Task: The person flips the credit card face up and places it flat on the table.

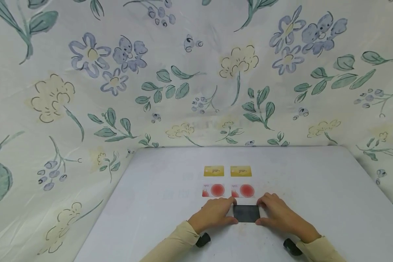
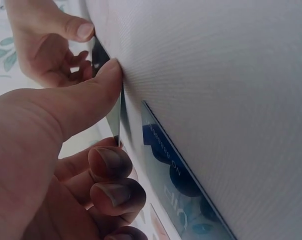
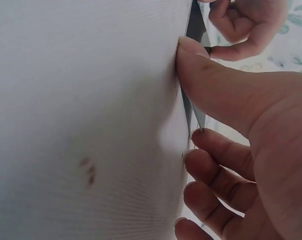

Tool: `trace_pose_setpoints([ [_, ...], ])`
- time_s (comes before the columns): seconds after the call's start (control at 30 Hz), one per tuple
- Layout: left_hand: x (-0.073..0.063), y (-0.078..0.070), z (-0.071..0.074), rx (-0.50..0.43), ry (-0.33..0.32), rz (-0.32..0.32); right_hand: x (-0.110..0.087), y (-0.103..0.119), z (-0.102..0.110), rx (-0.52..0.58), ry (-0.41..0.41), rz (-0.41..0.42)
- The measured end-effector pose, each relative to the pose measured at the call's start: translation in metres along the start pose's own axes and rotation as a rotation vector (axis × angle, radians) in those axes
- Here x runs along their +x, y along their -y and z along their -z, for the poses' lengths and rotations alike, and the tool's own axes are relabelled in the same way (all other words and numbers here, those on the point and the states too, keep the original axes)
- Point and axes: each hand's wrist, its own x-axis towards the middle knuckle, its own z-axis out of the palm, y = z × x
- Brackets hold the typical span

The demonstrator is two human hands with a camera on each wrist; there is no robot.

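Both hands hold a dark card (image 1: 246, 213) by its short ends, low over the white table. My left hand (image 1: 215, 214) pinches the left end between thumb and fingers, the thumb at the near corner. At the opposite end my right hand (image 1: 277, 214) pinches it the same way, its other fingers loosely bent in the right wrist view. A blue-and-white card (image 2: 178, 175) with printed lettering lies on the table beside my left fingers; in the head view that hand covers nearly all of it.
Beyond the hands lie two red-and-white cards, a left one (image 1: 213, 190) and a right one (image 1: 243, 190). Farther back are two yellow cards, one at left (image 1: 214, 171) and one at right (image 1: 240, 171). A flowered cloth (image 1: 209, 80) hangs behind the white table (image 1: 163, 182).
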Motion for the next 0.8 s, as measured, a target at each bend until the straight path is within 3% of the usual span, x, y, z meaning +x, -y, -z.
trace_pose_setpoints([
  [0.2, -0.0013, -0.0019, 0.0001, 0.054, -0.022, -0.015, -0.0015, -0.0015, -0.0009, -0.042, -0.014, 0.023],
  [0.5, -0.0045, -0.001, 0.001, 0.071, -0.038, -0.035, -0.0062, -0.0047, 0.0016, -0.048, -0.057, 0.165],
  [0.8, -0.0048, -0.0017, 0.0018, 0.077, -0.009, -0.038, -0.0059, -0.0024, 0.0057, -0.065, -0.042, 0.1],
])
